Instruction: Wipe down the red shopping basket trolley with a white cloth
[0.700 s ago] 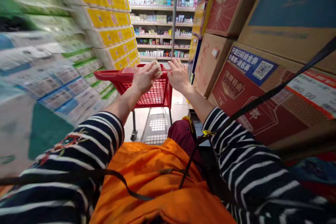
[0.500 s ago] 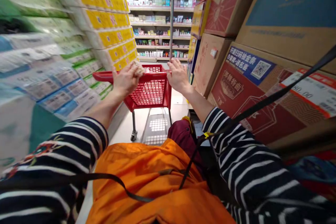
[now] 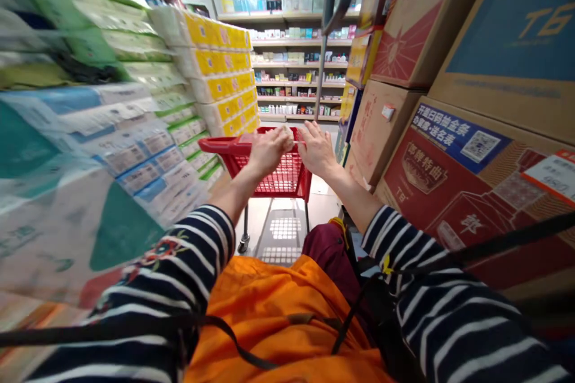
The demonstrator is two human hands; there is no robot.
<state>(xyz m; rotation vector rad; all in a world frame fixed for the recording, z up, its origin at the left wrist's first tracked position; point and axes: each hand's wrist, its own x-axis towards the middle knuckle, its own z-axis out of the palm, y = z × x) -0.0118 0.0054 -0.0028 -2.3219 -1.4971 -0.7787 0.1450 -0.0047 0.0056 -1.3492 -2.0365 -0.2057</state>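
Observation:
A red plastic shopping cart (image 3: 278, 182) on metal legs stands in front of me in the aisle. My left hand (image 3: 268, 152) is closed over a crumpled whitish cloth (image 3: 286, 139), pressed on the right part of the cart's red handle (image 3: 220, 145). Right beside it, my right hand (image 3: 318, 148) holds the handle's right end, its fingers bent over the corner. The two hands nearly touch, and the fingers' undersides are hidden.
Stacked tissue packs with yellow labels (image 3: 224, 69) and green-white packs (image 3: 130, 42) line the left. Piled cartons (image 3: 449, 155) line the right. A metal pole (image 3: 321, 78) rises ahead, before stocked shelves (image 3: 287, 66). Black straps (image 3: 242, 344) cross my body.
My left hand has slid rightward along the handle with the cloth, from its left-middle part to near my right hand. My right hand stays at the right end. The view has shifted left and tilted up.

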